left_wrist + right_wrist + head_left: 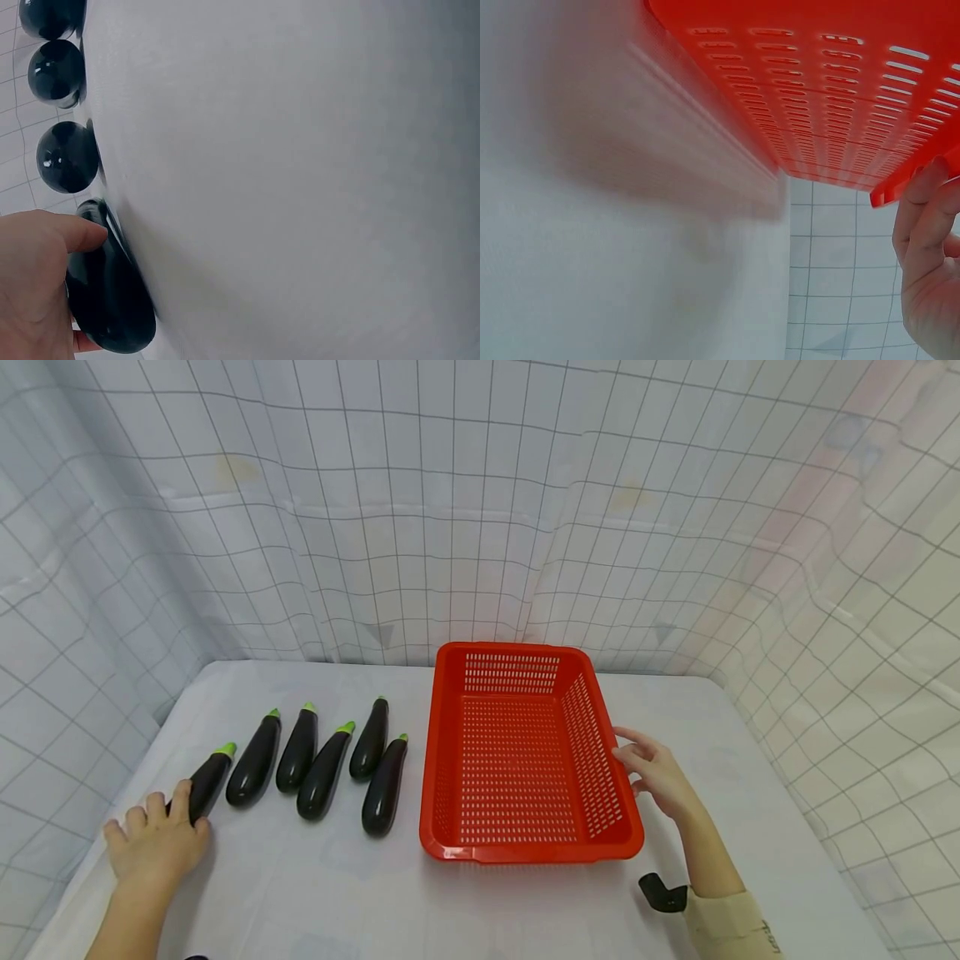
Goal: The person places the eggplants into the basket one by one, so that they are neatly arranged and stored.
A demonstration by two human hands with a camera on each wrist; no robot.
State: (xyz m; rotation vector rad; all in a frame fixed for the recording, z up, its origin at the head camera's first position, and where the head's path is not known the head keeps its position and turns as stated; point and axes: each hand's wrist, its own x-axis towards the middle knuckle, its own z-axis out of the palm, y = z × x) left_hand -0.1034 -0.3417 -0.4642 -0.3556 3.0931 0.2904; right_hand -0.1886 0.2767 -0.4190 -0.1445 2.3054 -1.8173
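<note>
At the far left of the table, my left hand [157, 843] grips a dark eggplant [208, 783] with a green stem cap. In the left wrist view, the thumb lies along one side of this eggplant [109, 292] and a fingertip shows on the other. To its right lie several more eggplants [324, 772], stems pointing away from me. An upright red plastic basket [431, 760] with slotted walls holds nothing. My right hand [656, 772] touches the basket's right rim with loosely bent fingers; the right wrist view shows fingertips [930, 176] right at that rim.
A white cloth covers the table [300, 893]. Behind it and at both sides hangs a white grid-patterned curtain [495, 527]. A small black piece [663, 893] shows beside my right wrist, next to the cream sleeve [727, 922].
</note>
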